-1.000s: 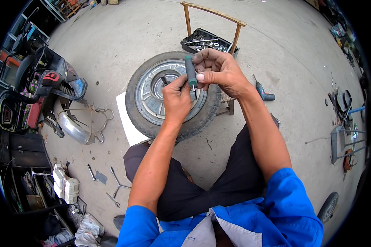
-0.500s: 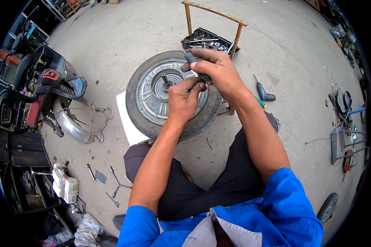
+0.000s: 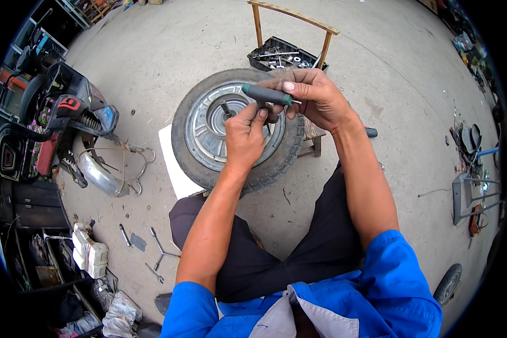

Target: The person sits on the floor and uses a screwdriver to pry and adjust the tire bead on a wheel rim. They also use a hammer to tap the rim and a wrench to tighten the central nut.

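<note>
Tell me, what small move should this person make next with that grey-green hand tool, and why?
Perhaps turn the hand tool so its thin metal end faces away from the right grip. That end points toward that grip now, and the tool's handle lies crosswise above the wheel, so it seems not yet aimed down at it.

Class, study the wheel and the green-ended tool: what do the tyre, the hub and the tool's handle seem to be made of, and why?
Tyre: matt, dark grey rubber, judging by its moulded tread.
Hub: silvery metal, perhaps cast aluminium, with a dull sheen and raised ribs.
Handle: probably plastic or rubber; smooth, dark grey with green ends, but the look leaves it open.
</note>
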A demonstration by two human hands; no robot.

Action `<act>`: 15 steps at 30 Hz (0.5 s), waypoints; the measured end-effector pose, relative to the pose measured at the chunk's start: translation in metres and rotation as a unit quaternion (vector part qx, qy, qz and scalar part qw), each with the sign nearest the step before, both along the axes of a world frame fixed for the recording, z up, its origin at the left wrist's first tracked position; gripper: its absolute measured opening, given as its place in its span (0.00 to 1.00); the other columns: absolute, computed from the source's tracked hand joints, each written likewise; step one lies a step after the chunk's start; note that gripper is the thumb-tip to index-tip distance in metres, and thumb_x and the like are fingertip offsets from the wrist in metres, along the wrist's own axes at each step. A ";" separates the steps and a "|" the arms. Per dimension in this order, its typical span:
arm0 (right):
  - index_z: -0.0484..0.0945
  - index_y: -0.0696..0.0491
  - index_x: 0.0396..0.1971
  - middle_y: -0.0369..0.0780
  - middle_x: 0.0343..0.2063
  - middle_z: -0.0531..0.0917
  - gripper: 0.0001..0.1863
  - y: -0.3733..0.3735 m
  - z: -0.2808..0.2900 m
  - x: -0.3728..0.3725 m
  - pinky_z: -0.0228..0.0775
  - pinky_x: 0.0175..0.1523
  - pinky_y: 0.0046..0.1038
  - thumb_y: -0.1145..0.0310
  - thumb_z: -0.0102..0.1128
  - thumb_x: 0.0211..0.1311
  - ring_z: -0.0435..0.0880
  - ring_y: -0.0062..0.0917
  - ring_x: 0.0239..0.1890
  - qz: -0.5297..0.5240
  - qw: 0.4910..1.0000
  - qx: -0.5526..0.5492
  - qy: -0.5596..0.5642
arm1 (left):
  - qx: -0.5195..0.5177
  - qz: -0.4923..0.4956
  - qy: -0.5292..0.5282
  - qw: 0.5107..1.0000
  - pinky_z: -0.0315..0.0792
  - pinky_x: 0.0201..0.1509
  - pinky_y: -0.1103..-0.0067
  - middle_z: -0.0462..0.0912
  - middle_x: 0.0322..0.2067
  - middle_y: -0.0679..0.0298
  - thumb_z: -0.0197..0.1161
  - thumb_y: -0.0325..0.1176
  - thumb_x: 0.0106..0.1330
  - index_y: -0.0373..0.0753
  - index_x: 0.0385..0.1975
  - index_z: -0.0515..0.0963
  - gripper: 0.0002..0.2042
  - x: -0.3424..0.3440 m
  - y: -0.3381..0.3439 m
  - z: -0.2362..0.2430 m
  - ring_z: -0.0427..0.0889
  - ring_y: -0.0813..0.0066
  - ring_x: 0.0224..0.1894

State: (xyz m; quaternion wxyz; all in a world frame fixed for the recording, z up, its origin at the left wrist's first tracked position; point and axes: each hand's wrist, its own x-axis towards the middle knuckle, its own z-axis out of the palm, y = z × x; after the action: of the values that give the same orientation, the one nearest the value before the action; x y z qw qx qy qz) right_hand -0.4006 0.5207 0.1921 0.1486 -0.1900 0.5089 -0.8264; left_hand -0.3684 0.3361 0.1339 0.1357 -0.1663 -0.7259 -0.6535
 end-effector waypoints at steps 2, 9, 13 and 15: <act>0.81 0.65 0.44 0.53 0.46 0.85 0.26 0.002 -0.006 -0.004 0.77 0.29 0.17 0.58 0.73 0.56 0.86 0.21 0.30 0.013 0.997 0.059 0.052 | -0.010 -0.005 -0.003 1.000 0.76 0.37 0.79 0.87 0.28 0.58 0.55 0.23 0.73 0.29 0.38 0.82 0.08 0.002 -0.001 0.003 0.84 0.78 0.32; 0.71 0.64 0.65 0.48 0.51 0.83 0.49 -0.009 0.012 0.004 0.73 0.35 0.18 0.51 0.80 0.45 0.80 0.16 0.36 0.028 0.980 0.169 0.104 | -0.048 -0.035 -0.014 0.998 0.76 0.43 0.80 0.87 0.33 0.65 0.56 0.33 0.77 0.31 0.46 0.82 0.11 0.002 -0.010 0.000 0.83 0.80 0.36; 0.70 0.62 0.66 0.42 0.44 0.83 0.49 -0.019 0.004 0.003 0.76 0.46 0.20 0.51 0.79 0.45 0.80 0.18 0.41 0.018 0.984 0.116 0.133 | -0.031 -0.037 -0.007 0.999 0.75 0.41 0.81 0.87 0.32 0.64 0.58 0.34 0.77 0.31 0.45 0.82 0.12 0.001 -0.009 -0.003 0.82 0.81 0.36; 0.71 0.62 0.64 0.39 0.40 0.83 0.48 -0.022 0.005 0.005 0.76 0.51 0.22 0.52 0.80 0.45 0.80 0.18 0.42 0.000 0.982 0.119 0.145 | -0.052 -0.034 -0.006 0.998 0.75 0.41 0.81 0.87 0.32 0.64 0.58 0.35 0.77 0.31 0.46 0.82 0.13 0.001 -0.010 -0.004 0.82 0.81 0.36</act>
State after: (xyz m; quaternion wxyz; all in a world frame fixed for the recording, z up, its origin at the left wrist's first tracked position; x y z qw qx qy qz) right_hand -0.3957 0.4984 0.1973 0.0948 -0.2885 0.6200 -0.7234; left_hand -0.3672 0.3258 0.1299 0.1003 -0.1938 -0.7533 -0.6204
